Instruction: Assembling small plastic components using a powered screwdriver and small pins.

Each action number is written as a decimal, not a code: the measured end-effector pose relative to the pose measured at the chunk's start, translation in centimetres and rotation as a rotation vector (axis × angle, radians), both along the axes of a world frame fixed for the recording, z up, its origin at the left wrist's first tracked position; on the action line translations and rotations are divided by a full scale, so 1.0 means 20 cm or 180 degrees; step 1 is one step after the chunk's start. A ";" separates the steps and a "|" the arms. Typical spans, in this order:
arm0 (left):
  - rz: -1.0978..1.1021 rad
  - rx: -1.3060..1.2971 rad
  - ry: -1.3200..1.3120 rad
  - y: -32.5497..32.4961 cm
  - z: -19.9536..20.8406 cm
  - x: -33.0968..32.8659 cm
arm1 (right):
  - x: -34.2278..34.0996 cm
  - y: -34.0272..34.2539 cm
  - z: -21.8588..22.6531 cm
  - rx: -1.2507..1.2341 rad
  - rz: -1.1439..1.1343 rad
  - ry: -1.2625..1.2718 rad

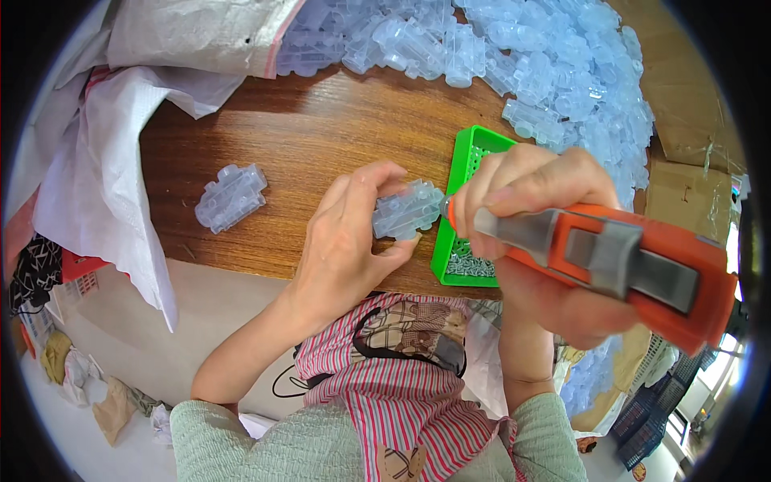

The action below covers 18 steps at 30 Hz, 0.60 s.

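Note:
My left hand grips a translucent bluish-white plastic part between thumb and fingers, near the table's front edge. My right hand is wrapped round an orange and grey electric screwdriver, which points left. Its tip is at the right end of the plastic part; whether a screw sits there is too small to tell. Under the right hand stands a green tray with small silver screws in its near end. My right hand and the tool hide part of the tray.
One similar plastic part lies alone on the brown wooden table, to the left. A large heap of such parts covers the back and right. White woven sacking drapes over the left edge. Cardboard stands at the right.

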<state>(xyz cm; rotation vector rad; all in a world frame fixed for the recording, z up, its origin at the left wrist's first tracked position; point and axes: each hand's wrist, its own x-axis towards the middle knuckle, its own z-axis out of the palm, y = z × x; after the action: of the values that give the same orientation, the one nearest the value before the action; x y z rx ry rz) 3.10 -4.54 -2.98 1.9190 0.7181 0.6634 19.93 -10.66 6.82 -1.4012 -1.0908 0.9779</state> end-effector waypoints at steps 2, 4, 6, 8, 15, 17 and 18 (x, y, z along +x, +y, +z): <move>-0.0182 0.0026 -0.0012 0.03 0.02 0.00 | -0.01 0.01 0.03 -0.0113 -0.0043 -0.0109; -0.0395 0.0187 0.0024 0.07 0.03 -0.01 | 0.01 0.02 0.02 0.0245 -0.0001 0.0174; -0.0694 0.0162 0.0073 0.09 0.05 -0.02 | 0.04 0.00 -0.04 0.0839 0.0074 0.0798; -0.0909 0.0278 0.0169 0.15 0.06 -0.01 | 0.07 -0.02 -0.08 0.1397 0.0149 0.1433; -0.1303 0.1113 0.0675 0.18 0.14 -0.02 | 0.15 -0.06 -0.14 0.1543 -0.0394 0.0980; -0.1336 0.1153 0.0785 0.17 0.15 -0.02 | 0.15 -0.05 -0.19 0.1561 -0.0468 0.1001; -0.1156 0.0750 0.0688 0.16 0.15 -0.03 | 0.16 -0.05 -0.21 0.1590 -0.0514 0.1034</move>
<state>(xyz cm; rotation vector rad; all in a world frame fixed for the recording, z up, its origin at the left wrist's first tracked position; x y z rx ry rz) 2.48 -1.36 0.03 2.2885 0.4154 0.3267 23.04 -11.68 2.68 -0.8726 -0.8831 0.7194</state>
